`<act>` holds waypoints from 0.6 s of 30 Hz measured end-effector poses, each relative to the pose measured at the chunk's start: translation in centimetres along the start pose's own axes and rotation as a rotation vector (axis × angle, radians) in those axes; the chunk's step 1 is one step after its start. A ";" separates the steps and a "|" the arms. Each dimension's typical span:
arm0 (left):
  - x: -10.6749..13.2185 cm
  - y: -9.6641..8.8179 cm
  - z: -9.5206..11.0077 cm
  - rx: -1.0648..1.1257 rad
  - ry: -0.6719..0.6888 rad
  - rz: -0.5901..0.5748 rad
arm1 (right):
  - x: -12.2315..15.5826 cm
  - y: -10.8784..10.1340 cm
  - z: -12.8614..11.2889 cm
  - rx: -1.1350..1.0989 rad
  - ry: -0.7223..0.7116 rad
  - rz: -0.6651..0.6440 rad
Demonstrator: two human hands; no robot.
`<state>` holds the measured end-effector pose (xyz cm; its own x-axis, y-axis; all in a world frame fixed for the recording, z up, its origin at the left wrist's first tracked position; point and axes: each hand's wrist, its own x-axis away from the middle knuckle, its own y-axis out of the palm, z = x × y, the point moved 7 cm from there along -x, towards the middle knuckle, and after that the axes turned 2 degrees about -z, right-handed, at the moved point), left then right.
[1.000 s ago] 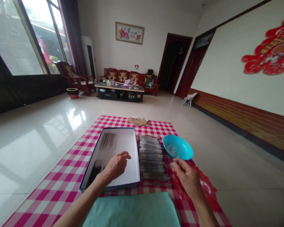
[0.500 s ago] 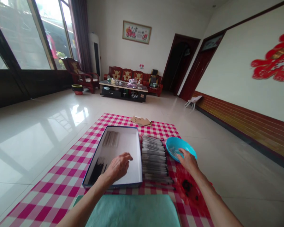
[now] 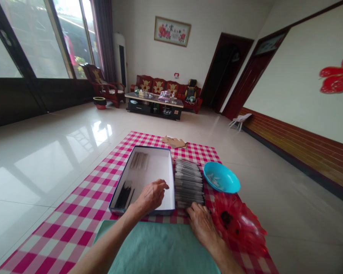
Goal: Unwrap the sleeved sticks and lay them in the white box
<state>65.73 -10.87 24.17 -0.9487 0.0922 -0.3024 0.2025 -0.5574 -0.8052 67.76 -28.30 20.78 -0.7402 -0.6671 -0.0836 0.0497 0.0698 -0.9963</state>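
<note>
- Pens [image 3: 189, 182]: one long row, packed too closely to count, lying on the table between the box and the bowl; each pen's long axis runs roughly left to right, dark ends showing on the right.
- Right hand [image 3: 203, 224]: one, at the near end of the row, fingers bent downward; whether they have hold of a pen, cannot tell.
- Left hand [image 3: 153, 196]: one, over the near right part of the box, fingers loosely bent, thumb beneath; whether anything is pinched, cannot tell.
- Box [image 3: 160, 165]: one, shallow, white inside, dark blue rim, left of the pens; two groups inside.
- Pale tubes [image 3: 139, 160]: one group, far part of the box, side by side, count unclear.
- Black sticks [image 3: 125, 196]: one group, near left corner of the box, count unclear.
- Bowl [image 3: 231, 180]: one, blue, right of the pens, holding several small pale pieces [image 3: 214, 179].
- Red plastic piece [image 3: 247, 224]: one, frilled, dark-centred, nearer than the bowl.
- Green cloth [image 3: 160, 243]: one, near edge.
- Cardboard [image 3: 175, 142]: a few torn pieces, far edge.
- Checked tablecloth [image 3: 60, 232]: one, pink and white, beneath all these.
</note>
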 end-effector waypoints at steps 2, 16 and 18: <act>0.1 0.0 0.1 -0.004 0.003 0.006 | 0.1 0.3 0.1 0.030 0.014 0.003; 1.0 -1.1 6.3 0.083 0.134 0.005 | -0.9 -6.2 -3.8 -0.247 -0.156 0.260; 1.0 -1.0 5.5 0.119 0.089 0.012 | -1.5 -6.5 -3.9 -0.320 -0.143 0.256</act>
<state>63.29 -14.75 27.49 -0.9201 0.1543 -0.3600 0.1787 -0.6526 -0.7363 65.92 -24.82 27.44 -0.6294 -0.6932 -0.3511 -0.0080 0.4576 -0.8891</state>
